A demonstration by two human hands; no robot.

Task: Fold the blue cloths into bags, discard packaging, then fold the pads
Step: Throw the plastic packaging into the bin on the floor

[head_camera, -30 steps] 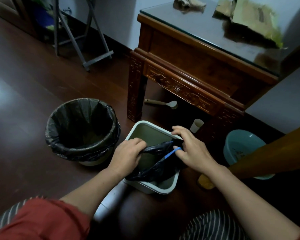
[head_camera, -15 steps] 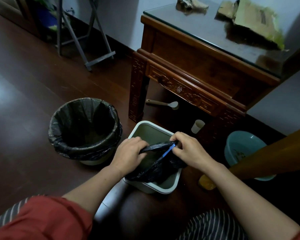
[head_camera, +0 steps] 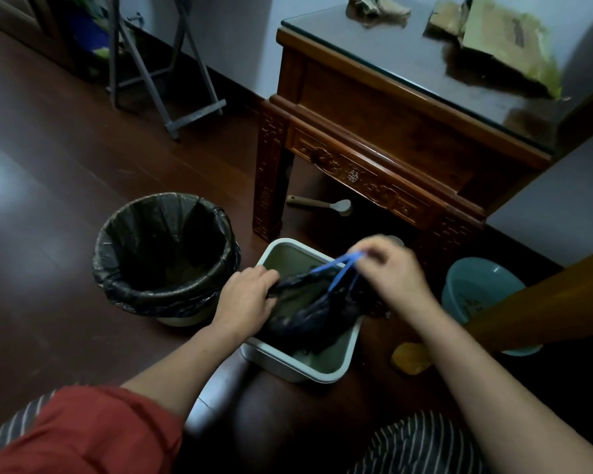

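Far left: a grey folding stand (head_camera: 166, 77) stands against the wall on the dark wood floor (head_camera: 48, 172). Near left: a red sleeve (head_camera: 83, 436) on the left arm.

Left of centre: a round bin (head_camera: 158, 299) lined with black plastic sits on the floor, just beside the square bin.

Centre: the left hand (head_camera: 245, 297) reaches over the left rim of the white square bin (head_camera: 288, 369), its fingers curled around the left edge of a black bag (head_camera: 308, 313). The bag hangs crumpled inside the square bin, its mouth bunched up above the rim between the two hands. A blue drawstring (head_camera: 336, 262) runs in two taut strands from the bag's mouth up and right to the other hand.

Right of centre: the right hand (head_camera: 394, 271), blurred, is above the far right corner of the bin, fingertips pinching the drawstring loop.

Behind: a carved wooden table (head_camera: 374, 107) with a glass top carries torn cardboard (head_camera: 504, 46) and a crumpled scrap (head_camera: 374, 8). A brush (head_camera: 319, 204) lies on the floor under it.

Right: a teal basin (head_camera: 476, 292) rests on the floor, partly covered by a slanting brown wooden bar (head_camera: 545, 309). A small yellow object (head_camera: 408, 362) lies near the bin's right side; I cannot tell what it is.
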